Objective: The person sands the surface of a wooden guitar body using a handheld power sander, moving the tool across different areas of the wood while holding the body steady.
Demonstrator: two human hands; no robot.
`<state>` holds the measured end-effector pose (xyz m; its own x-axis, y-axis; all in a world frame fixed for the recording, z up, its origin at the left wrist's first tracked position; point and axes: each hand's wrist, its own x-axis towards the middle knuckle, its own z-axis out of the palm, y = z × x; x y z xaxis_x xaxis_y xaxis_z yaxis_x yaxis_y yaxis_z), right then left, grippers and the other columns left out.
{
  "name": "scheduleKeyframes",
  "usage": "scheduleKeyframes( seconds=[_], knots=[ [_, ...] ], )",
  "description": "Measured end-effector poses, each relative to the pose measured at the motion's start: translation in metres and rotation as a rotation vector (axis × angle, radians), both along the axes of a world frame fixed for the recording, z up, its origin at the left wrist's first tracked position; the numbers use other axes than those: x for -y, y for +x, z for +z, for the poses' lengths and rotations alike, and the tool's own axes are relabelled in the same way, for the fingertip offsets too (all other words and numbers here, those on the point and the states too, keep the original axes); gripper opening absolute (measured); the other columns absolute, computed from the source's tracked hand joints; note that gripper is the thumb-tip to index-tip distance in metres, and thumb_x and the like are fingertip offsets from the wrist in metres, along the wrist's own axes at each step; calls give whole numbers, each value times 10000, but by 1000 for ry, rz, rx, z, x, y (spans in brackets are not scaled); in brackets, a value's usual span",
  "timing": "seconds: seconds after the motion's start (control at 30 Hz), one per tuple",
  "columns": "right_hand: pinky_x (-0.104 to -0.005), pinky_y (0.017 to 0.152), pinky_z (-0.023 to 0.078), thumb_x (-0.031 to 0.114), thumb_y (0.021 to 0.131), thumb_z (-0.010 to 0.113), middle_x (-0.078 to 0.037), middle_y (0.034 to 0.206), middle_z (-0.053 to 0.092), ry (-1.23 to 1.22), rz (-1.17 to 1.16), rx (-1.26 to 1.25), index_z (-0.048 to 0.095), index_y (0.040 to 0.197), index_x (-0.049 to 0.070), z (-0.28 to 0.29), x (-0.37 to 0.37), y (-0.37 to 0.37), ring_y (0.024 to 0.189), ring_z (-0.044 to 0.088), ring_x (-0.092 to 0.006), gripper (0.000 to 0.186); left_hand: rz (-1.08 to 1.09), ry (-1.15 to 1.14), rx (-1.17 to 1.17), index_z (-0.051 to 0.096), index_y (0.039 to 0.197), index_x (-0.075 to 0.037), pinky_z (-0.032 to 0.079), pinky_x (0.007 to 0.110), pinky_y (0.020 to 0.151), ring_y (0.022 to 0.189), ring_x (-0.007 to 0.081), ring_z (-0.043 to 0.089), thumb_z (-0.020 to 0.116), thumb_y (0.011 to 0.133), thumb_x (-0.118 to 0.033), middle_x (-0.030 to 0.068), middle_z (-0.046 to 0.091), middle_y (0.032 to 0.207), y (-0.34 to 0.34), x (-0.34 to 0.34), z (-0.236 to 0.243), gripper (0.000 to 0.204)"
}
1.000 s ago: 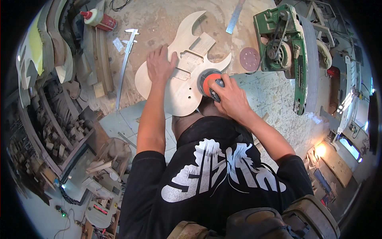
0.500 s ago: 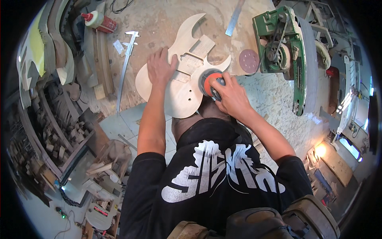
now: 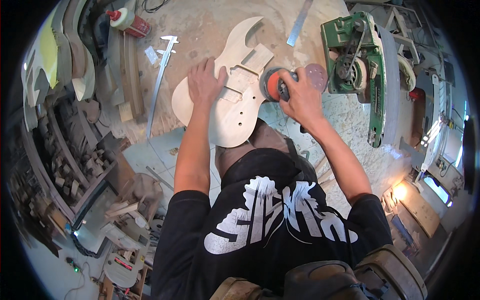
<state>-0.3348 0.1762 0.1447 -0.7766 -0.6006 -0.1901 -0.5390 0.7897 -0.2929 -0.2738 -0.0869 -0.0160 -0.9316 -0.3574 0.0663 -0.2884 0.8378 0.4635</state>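
A pale wooden electric guitar body (image 3: 226, 121) with routed cavities and drilled holes lies on the workbench (image 3: 200, 37), its near end overhanging the edge. My left hand (image 3: 204, 85) rests on its left side, fingers stretched out and holding nothing. Wrapped round an orange-and-black random orbital sander (image 3: 273, 85) is my right hand (image 3: 303, 99). The sander sits at the right-hand horn of the body and covers it; its pad's contact with the wood is hidden. Just beyond my right hand lies a reddish sanding disc (image 3: 317, 76) with holes, partly covered.
A caliper (image 3: 159, 87), a red-capped glue bottle (image 3: 128, 22) and wood strips (image 3: 131, 75) lie to the left. A steel ruler (image 3: 299, 25) is at the back. On the right stands a green belt sander (image 3: 347, 55). Offcuts (image 3: 75, 170) fill the lower left.
My right hand has moved the sander up and to the right, from the body's lower right face to its right horn. My left hand stays on the guitar body.
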Motion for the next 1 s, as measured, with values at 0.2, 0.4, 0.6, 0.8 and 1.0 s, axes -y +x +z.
scheduleKeyframes(
  seconds=[0.2,0.4,0.6,0.8,1.0],
  knots=[
    [-557,755,584,88,732,831,-189,1189,525,-46,-17,-34,576,1316,217,-2,9,12,1002,655,-445,651,-13,-45,17,690,1338,-51,398,483,1163,1255,334,616,652,955,-438,148,696,1365,0,0,-1,546],
    [-544,739,616,74,734,813,-193,1241,523,-32,114,110,573,1295,233,1,25,41,1036,647,-455,630,-10,-55,-16,685,1368,-65,432,488,1126,1252,369,626,636,987,-454,149,703,1372,2,2,-3,547],
    [-560,795,571,94,759,826,-213,1215,537,-37,-91,-53,566,1321,216,-8,-8,-5,1049,649,-448,631,-7,-46,-43,693,1364,-60,434,488,1122,1257,371,625,637,986,-460,160,704,1373,-1,0,-2,553],
    [-562,794,583,100,738,845,-205,1204,525,-42,-31,-24,569,1355,211,-10,1,30,1047,638,-443,686,-22,-58,-30,696,1363,-51,435,493,1122,1251,376,631,629,985,-473,178,707,1357,-1,2,-3,570],
    [-541,807,623,105,720,846,-189,1247,514,-12,56,106,580,1327,220,-3,14,56,1067,636,-445,673,-22,-46,-10,692,1371,-53,443,494,1116,1227,395,633,619,989,-481,185,718,1325,2,3,-2,578]
  ],
)
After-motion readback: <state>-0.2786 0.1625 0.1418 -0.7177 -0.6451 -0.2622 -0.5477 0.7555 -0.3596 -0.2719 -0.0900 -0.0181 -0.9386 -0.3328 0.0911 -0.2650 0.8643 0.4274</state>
